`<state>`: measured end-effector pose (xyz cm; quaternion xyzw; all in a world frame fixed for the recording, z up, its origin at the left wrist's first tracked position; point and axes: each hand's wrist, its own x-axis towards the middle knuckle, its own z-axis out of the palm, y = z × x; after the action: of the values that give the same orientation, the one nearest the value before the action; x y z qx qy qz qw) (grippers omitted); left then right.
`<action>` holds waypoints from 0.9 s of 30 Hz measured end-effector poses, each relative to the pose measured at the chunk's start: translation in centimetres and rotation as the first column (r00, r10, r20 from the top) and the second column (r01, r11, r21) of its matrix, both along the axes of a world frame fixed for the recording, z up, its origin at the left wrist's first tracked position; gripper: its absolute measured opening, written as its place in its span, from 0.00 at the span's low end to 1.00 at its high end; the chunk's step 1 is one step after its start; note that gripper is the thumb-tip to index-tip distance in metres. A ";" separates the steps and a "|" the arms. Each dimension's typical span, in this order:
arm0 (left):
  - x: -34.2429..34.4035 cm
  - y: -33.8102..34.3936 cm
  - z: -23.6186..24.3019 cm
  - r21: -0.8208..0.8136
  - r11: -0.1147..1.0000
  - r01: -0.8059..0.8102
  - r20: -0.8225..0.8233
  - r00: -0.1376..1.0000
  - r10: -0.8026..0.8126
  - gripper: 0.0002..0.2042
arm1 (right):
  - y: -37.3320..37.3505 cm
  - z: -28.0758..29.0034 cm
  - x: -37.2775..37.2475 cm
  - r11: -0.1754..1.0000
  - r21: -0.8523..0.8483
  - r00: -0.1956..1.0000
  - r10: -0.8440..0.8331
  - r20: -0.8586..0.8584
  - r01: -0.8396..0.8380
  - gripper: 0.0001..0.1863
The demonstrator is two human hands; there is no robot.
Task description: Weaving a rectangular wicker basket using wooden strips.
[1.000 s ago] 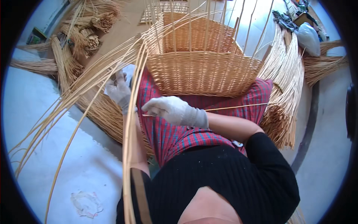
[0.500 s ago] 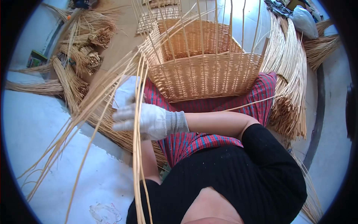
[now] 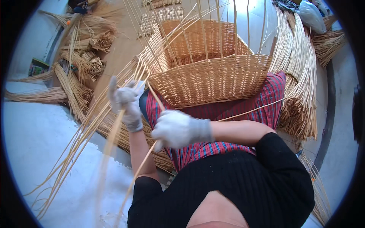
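A half-woven wicker basket [image 3: 213,78] rests on my lap, over a red plaid cloth [image 3: 228,110], with bare upright stakes rising from its rim. My left hand [image 3: 127,100], in a white glove, is closed around a few long willow rods [image 3: 110,140] just left of the basket's near corner. My right hand [image 3: 178,129], also gloved, grips one rod [image 3: 152,152] that slants from the basket corner down past my arm. That rod and those in my left hand are motion-blurred.
Long loose rods [image 3: 72,152] fan out over the pale floor at my left. Bundles of cut willow [image 3: 81,60] lie at the upper left, and a thick sheaf [image 3: 300,83] stands at the right. A white bag [image 3: 310,17] sits at the top right.
My right hand has pulled back from the rod bunch toward my lap, holding one rod. My left hand has come out from behind it and risen, gripping the remaining rods.
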<state>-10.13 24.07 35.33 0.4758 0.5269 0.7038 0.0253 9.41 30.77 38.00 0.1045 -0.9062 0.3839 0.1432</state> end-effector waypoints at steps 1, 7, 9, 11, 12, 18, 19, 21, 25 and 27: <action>-1.4 -0.7 -0.4 0.021 1.000 -0.001 0.121 0.993 -0.001 0.24 | 2.3 -0.2 1.4 0.998 -0.063 0.998 -0.017 0.052 0.021 0.10; -3.3 -2.5 -4.9 0.081 0.991 -0.106 0.171 0.981 0.091 0.16 | 17.5 -8.5 0.4 0.285 -0.937 0.878 -0.477 0.044 0.202 0.24; -1.1 -1.1 -6.1 0.166 0.963 -0.213 0.191 0.965 0.181 0.15 | 18.6 -10.8 0.0 0.277 -0.947 0.851 -0.525 -0.006 0.164 0.20; 1.6 0.5 -6.8 0.197 0.921 -0.336 0.249 0.926 0.284 0.16 | 17.9 -11.7 0.6 0.378 -0.897 0.833 -0.552 -0.019 0.230 0.17; 2.7 1.6 -7.3 0.255 0.905 -0.341 0.314 0.914 0.256 0.16 | 17.4 -11.7 1.1 0.476 -0.859 0.840 -0.532 -0.108 0.191 0.16; 2.3 5.9 -11.7 -0.329 0.884 -0.333 0.333 0.835 0.439 0.36 | 17.2 -11.1 2.4 0.463 -0.493 0.570 -0.817 0.085 0.737 0.07; 1.6 6.3 -12.3 -0.416 0.843 -0.342 0.227 0.858 0.460 0.42 | 17.5 -11.3 1.8 0.439 -0.453 0.524 -0.849 0.075 0.776 0.06; 0.7 7.3 -13.3 -0.749 0.616 -0.242 0.113 0.870 0.479 0.48 | 17.3 -11.9 0.6 0.346 -0.455 0.450 -0.881 0.142 0.821 0.04; 0.9 8.8 -14.1 -0.599 0.634 -0.489 -0.138 0.843 0.520 0.51 | 12.7 -10.4 -0.1 0.402 -0.739 0.506 -0.857 -0.096 0.541 0.04; 1.5 9.0 -14.2 -0.536 0.571 -0.622 -0.230 0.758 0.611 0.50 | 9.7 -7.9 -0.1 0.489 -0.829 0.621 -0.747 -0.237 0.272 0.03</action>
<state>-8.61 33.07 21.16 0.2373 0.8480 0.4668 -0.0816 9.34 40.44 30.09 -0.1423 -0.5712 0.5922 0.5503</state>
